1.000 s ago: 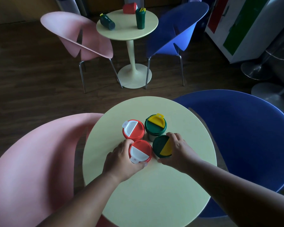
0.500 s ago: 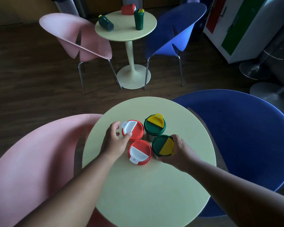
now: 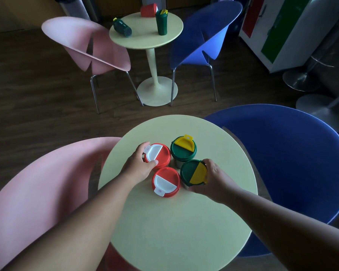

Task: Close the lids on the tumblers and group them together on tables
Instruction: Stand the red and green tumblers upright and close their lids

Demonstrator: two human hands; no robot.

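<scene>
Four light, stiff, slick plastic tumblers crowd the round pale-green worktop (image 3: 176, 222) — left hand (image 3: 138, 166) pinches the far red-lidded tumbler (image 3: 158, 155), right hand (image 3: 215, 179) clasps the near green yellow-flapped tumbler (image 3: 193, 172) — best held round the rims.

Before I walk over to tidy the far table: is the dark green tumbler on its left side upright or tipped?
Tipped. The dark green tumbler lies on its side on the far table.

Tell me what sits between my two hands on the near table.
In the head view, the near red tumbler stands between the left hand and the right hand, which grips the near green tumbler.
</scene>
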